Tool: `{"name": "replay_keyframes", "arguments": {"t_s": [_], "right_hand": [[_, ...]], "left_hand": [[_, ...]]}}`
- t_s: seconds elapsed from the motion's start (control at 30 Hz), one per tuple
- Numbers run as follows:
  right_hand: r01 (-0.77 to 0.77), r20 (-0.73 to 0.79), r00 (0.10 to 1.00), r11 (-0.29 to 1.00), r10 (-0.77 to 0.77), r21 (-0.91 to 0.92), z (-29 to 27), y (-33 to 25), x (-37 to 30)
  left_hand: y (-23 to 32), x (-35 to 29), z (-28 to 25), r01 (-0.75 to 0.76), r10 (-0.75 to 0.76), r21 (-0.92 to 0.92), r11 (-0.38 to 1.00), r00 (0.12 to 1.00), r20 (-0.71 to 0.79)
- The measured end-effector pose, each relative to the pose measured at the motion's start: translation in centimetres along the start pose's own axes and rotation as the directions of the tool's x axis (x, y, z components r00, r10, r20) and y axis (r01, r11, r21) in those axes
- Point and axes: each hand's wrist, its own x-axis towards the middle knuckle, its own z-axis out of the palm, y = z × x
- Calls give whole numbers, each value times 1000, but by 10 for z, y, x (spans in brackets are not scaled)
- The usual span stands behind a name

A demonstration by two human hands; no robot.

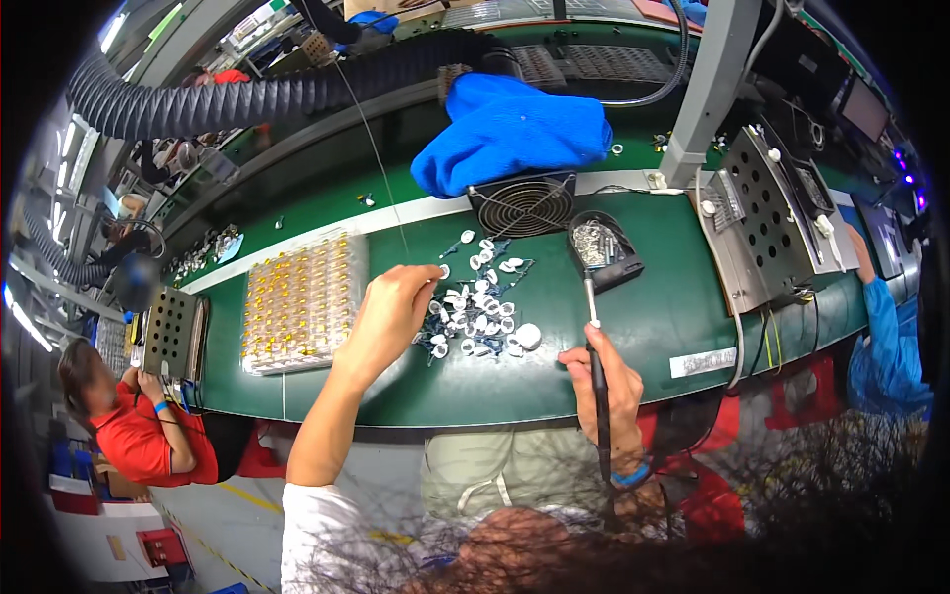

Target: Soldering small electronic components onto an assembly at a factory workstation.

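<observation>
My right hand (616,388) is closed around the black handle of a soldering iron (599,381). The iron's metal tip reaches into a black tip-cleaner holder (621,265) filled with silvery metal shavings. My left hand (394,309) hovers over the left side of a loose pile, its thumb and fingers pinched together at a small white ring-shaped part (443,271). Several white round parts with dark wires (482,305) lie scattered between my hands. A larger white disc (528,337) sits at the pile's near right edge. Thin solder wire (374,148) hangs down toward my left hand.
Left of the pile stands a clear tray (305,297) with rows of yellow-topped parts. A black fan (522,205) with a blue cloth (520,134) over it stands behind. A perforated metal box (767,218) is on the right. Co-workers sit at both sides; a ribbed black hose (247,99) crosses above.
</observation>
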Motion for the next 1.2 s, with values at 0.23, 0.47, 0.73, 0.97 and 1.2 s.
{"name": "replay_keyframes", "arguments": {"t_s": [0.23, 0.47, 0.73, 0.97, 1.2], "right_hand": [[48, 14, 999, 998, -47, -40, -2, 1, -3], [58, -23, 998, 998, -58, -33, -2, 0, -1], [62, -1, 998, 998, -62, -33, -2, -10, 3], [26, 83, 996, 998, -21, -60, 2, -13, 1], [127, 97, 988, 987, -118, -102, 8, -10, 6]], "left_hand": [[-8, 14, 21, -22, 14, 209, 978, 999, 39], [3, 7, 12, 70, -78, -211, 975, 997, -29], [-1, -10, 21, 183, -269, -600, 779, 962, -56], [49, -22, 30, -133, 75, -342, 930, 981, -178], [55, -22, 49, -175, 143, -346, 922, 983, -116]]}}
